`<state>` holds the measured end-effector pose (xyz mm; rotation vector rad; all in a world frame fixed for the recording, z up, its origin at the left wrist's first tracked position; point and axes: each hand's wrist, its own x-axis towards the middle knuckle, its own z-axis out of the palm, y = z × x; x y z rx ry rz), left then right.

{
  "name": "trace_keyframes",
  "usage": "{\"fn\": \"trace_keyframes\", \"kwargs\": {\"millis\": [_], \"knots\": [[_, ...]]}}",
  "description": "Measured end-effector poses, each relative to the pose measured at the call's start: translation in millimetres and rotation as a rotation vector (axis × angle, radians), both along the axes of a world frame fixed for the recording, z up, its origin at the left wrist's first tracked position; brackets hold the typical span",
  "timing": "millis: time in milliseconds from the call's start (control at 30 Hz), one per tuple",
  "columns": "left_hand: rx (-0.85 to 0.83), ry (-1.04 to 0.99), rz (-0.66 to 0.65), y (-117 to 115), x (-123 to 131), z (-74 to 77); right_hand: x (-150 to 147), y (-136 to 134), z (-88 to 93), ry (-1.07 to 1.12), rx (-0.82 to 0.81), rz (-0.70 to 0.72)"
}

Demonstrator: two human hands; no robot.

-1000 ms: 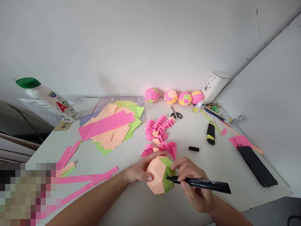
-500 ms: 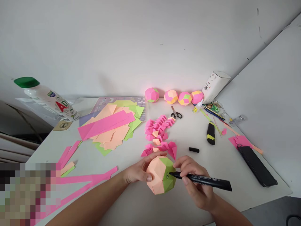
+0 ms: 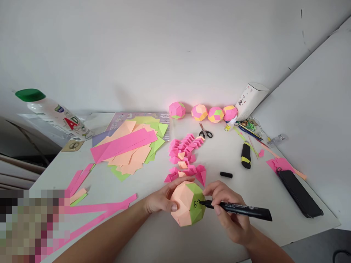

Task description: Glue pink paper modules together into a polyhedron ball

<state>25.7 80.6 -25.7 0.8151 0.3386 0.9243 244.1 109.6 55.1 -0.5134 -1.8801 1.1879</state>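
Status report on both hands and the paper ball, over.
Left hand gripping paper ball. Right hand holding marker, tip at green side beside a 5. Folded papers close behind ball.

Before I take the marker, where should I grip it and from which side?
Probably take the marker by its rear end, from the right: that end juts free past the right hand, while the tip points at the paper ball.

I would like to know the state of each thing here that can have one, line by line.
Paper ball: assembled, held in left hand, "5" written on it
Black marker: uncapped, held in right hand, tip at the ball
Marker cap: off, lying down
Small paper pieces: folded, unassembled
Back paper balls: assembled
White bottle: standing, green cap on
Scissors: handles spread
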Motion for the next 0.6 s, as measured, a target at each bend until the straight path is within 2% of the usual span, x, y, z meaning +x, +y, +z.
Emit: {"fn": "trace_keyframes", "kwargs": {"millis": [233,500,600], "knots": [[-0.006,0.001,0.002,-0.6,1.0,2.0,1.1,0.0,-2.5,0.008,-0.085,-0.023],[-0.014,-0.004,0.009,-0.3,0.8,0.7,0.6,0.1,-0.9,0.022,-0.089,-0.012],[-0.017,0.001,0.007,-0.3,0.4,0.8,1.3,2.3,-3.6,0.097,-0.069,-0.075]]}}
